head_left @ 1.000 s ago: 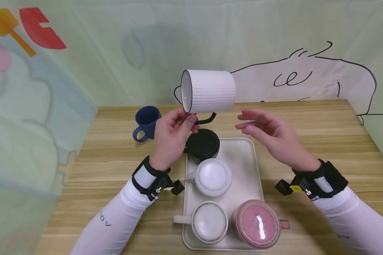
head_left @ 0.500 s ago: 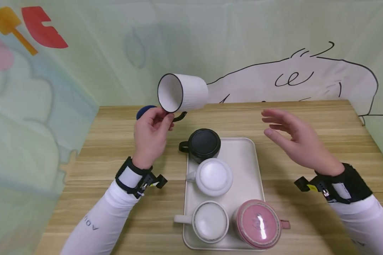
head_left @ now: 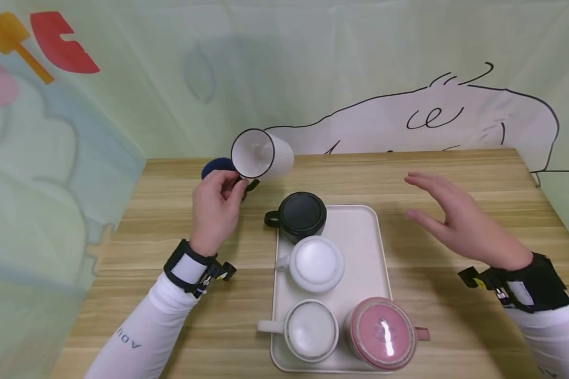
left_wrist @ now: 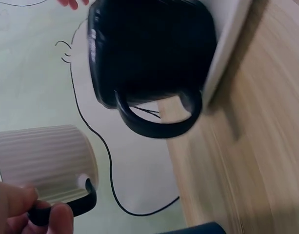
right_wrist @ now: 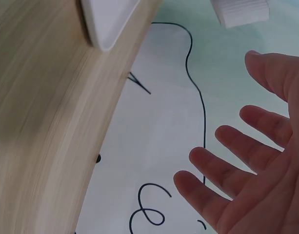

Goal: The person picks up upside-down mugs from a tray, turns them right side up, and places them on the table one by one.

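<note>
A white ribbed mug with a black rim and black handle is held tilted at the back left, its mouth turned toward the left and the camera. My left hand pinches its handle between thumb and fingers, as the left wrist view shows. Behind that hand a blue mug is mostly hidden. My right hand hovers over the right side of the table, fingers spread and nothing in it. Nearest the left hand on the tray is an upside-down black mug, handle pointing left.
A cream tray lies on the wooden table. On it, bottoms up, are a white mug, a second white mug and a pink mug whose handle sticks out past the right edge. A printed cloth hangs behind.
My left hand has carried the white ribbed mug left and lower, its mouth turning more toward the camera. My right hand has moved away to the right, and its fingers have spread.
</note>
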A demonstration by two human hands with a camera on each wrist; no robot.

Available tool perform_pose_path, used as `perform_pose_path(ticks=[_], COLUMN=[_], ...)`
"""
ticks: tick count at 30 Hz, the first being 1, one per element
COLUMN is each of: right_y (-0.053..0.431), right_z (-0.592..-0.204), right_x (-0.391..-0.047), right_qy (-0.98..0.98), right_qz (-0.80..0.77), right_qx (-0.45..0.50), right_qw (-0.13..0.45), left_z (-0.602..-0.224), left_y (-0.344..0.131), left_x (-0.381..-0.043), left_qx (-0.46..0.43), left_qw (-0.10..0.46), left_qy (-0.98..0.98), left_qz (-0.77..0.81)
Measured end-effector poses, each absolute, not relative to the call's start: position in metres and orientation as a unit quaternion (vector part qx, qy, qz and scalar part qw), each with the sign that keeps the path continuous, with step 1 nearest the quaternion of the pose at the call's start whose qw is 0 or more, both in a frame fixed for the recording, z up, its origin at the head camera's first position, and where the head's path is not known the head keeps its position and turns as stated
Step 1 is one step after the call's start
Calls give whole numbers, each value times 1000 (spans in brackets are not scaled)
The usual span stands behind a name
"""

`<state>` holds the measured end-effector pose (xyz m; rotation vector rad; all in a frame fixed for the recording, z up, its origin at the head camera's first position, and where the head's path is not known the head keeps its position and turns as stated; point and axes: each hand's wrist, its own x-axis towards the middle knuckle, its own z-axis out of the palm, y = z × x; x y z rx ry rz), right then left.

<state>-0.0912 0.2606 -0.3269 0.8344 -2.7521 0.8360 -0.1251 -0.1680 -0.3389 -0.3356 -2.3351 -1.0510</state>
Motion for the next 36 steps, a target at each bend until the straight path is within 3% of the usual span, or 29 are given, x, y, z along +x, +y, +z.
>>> perform_pose_path(ticks=[10, 25, 36], right_y=[274, 281, 278], right_z=[-336, -350, -364], right_x=[-87, -85, -80], right_qy=[-935, -926, -930], right_qz=[234, 189, 156], right_qx=[262, 308, 315], right_qw=[51, 112, 109], left_z=[-348, -362, -374], left_y=[-171, -172, -171], left_x=[-126, -130, -134], left_qx=[-116, -87, -79], left_qw=[252, 226, 212], left_qy=[-895, -912, -918], left_qz=[-349, -331, -324])
